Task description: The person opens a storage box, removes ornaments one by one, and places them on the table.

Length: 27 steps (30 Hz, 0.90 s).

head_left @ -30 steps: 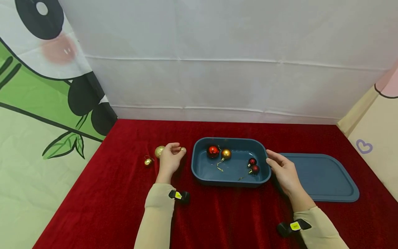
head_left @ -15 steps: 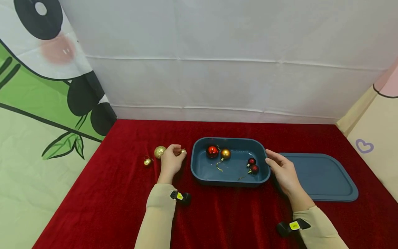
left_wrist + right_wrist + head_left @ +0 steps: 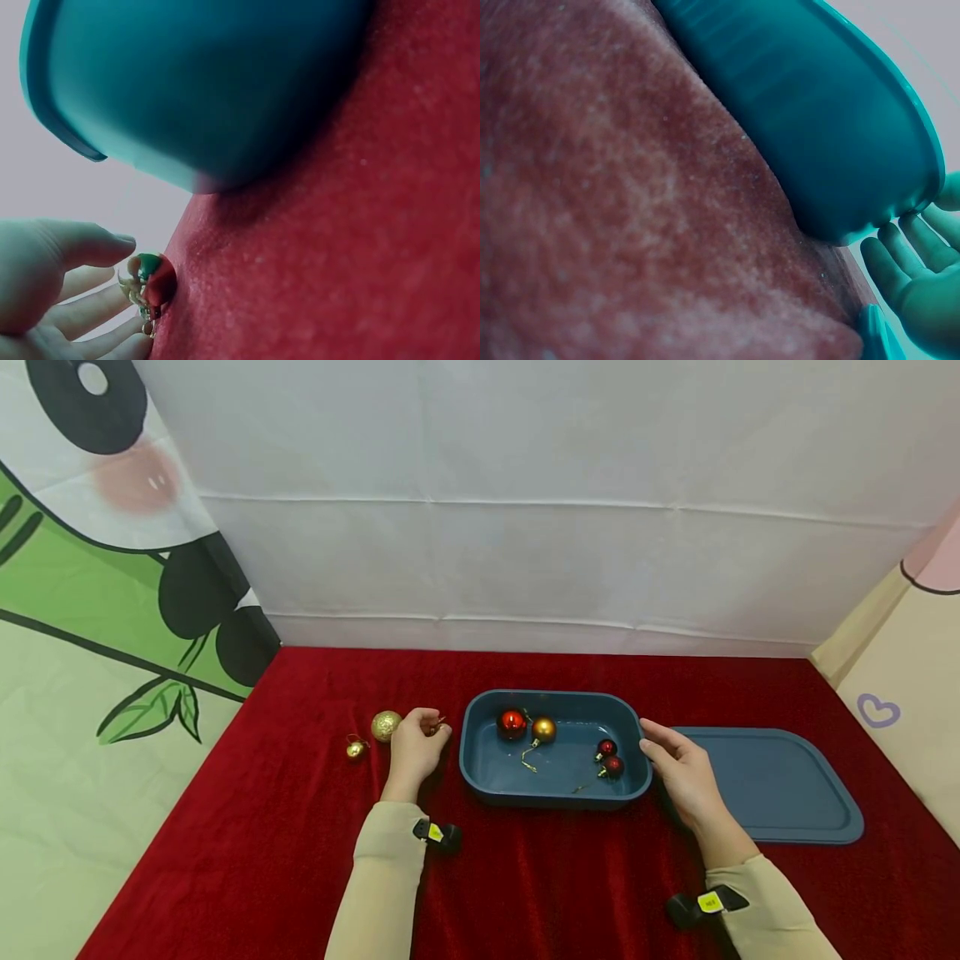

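My left hand point(image 3: 414, 747) is low over the red cloth, with its thumb and fingers around a small shiny gold bauble point(image 3: 438, 724). In the left wrist view the bauble point(image 3: 154, 281) reflects red and green, its cap and string facing the fingers. My right hand point(image 3: 684, 770) touches the right end of a blue rectangular box point(image 3: 555, 802), fingers fairly straight against the outer wall and thumb near the rim. Inside the box lie a red bauble point(image 3: 512, 724), a gold bauble point(image 3: 543, 730) and two small dark red baubles point(image 3: 612, 767).
Left of my left hand are a glittery gold bauble point(image 3: 386, 726) and a small gold bauble point(image 3: 356, 750) with a string. The blue lid point(image 3: 772, 785) lies flat right of the box. A white backdrop point(image 3: 480, 568) rises behind the red cloth point(image 3: 300, 860).
The small bauble at my left fingertips has turned, so its cap and string now show in the head view. My left hand has shifted very slightly right. My right hand stays at the box.
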Available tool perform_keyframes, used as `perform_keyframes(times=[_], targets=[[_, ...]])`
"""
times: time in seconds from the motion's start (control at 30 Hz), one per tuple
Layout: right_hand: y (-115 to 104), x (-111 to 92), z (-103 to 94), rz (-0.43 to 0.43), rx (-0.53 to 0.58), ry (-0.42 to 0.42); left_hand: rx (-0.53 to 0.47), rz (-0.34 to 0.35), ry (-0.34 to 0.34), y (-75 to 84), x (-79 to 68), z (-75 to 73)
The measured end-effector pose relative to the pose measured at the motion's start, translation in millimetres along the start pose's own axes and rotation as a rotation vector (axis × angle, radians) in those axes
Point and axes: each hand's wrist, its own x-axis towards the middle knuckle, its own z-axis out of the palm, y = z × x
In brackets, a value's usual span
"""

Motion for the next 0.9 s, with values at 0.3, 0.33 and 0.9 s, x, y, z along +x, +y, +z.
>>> perform_keyframes(times=[0.3,0.33,0.9], targets=[[0,0,-0.2,0.006,-0.002,-0.002,-0.023,-0.006,0.002,7.8,-1.4,-2.8],[0,0,-0.3,0.007,-0.002,-0.002,-0.029,-0.004,0.003,9.2,-1.5,-3.2],[1,1,-0.1,-0.005,0.022,0.003,-0.179,0.103,0.034,41.5,-12.1,-8.4]])
